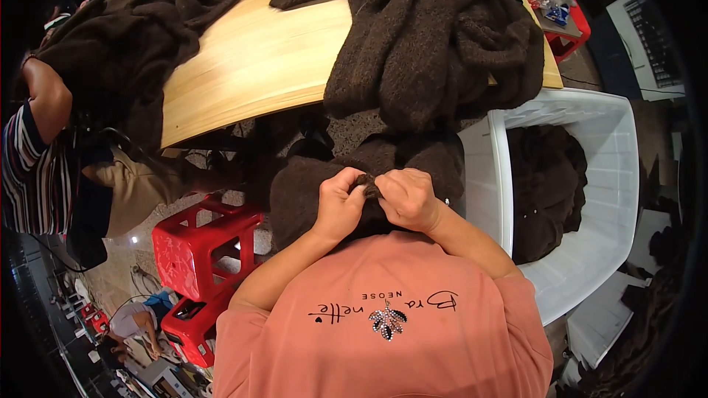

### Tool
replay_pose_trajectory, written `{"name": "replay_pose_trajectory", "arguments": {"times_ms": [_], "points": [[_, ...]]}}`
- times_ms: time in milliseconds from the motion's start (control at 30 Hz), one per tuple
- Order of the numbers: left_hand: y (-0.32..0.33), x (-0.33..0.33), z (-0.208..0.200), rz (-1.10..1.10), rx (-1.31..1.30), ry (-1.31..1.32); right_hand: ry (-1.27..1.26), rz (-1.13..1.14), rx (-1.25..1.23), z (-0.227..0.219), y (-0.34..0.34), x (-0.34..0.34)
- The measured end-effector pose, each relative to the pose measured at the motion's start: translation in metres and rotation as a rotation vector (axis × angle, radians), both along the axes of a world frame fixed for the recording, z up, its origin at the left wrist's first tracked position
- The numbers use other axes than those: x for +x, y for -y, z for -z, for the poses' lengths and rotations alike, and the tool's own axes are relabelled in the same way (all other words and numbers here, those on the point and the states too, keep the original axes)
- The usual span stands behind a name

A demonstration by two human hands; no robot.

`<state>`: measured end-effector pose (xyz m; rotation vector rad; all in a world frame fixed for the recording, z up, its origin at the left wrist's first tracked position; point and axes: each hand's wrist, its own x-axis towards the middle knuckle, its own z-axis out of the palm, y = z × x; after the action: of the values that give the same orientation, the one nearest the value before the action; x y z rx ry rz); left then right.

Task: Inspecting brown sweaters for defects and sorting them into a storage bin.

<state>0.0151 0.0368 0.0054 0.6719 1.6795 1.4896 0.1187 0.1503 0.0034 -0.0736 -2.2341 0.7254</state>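
A dark brown fuzzy knit garment (299, 195) lies across my lap. My left hand (339, 205) is closed in a pinch on a gathered edge of it. Close beside, my right hand (409, 197) pinches the same bit of knit, fingers curled and knuckles up. A small tuft of the brown fabric shows between the two hands. What exactly sits under the fingertips is hidden.
Ahead stands a wooden table (273, 37) with brown knit garments (435, 44) heaped on it. To my right is a white plastic bin (612, 177) holding brown garments (546, 191). Red stools (177, 250) stand at left, near a person in a striped shirt (33, 169).
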Motion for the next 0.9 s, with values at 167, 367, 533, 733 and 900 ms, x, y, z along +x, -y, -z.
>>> {"name": "replay_pose_trajectory", "arguments": {"times_ms": [167,367,533,733,900], "points": [[-0.002,-0.003,-0.008,0.058,0.232,-0.948,0.076,-0.027,-0.189,-0.001,-0.001,0.003],[0.008,0.007,-0.009,0.019,0.399,-0.99,0.063,0.029,-0.102,-0.002,0.009,0.005],[0.009,0.007,-0.011,-0.022,0.316,-0.718,-0.035,-0.023,-0.113,-0.003,0.005,0.005],[0.004,-0.003,-0.003,0.137,0.075,-0.375,-0.007,-0.064,-0.028,-0.005,-0.005,0.01],[0.009,-0.021,-0.001,0.041,-0.077,-0.342,0.195,0.269,-0.699,0.003,-0.021,0.026]]}}
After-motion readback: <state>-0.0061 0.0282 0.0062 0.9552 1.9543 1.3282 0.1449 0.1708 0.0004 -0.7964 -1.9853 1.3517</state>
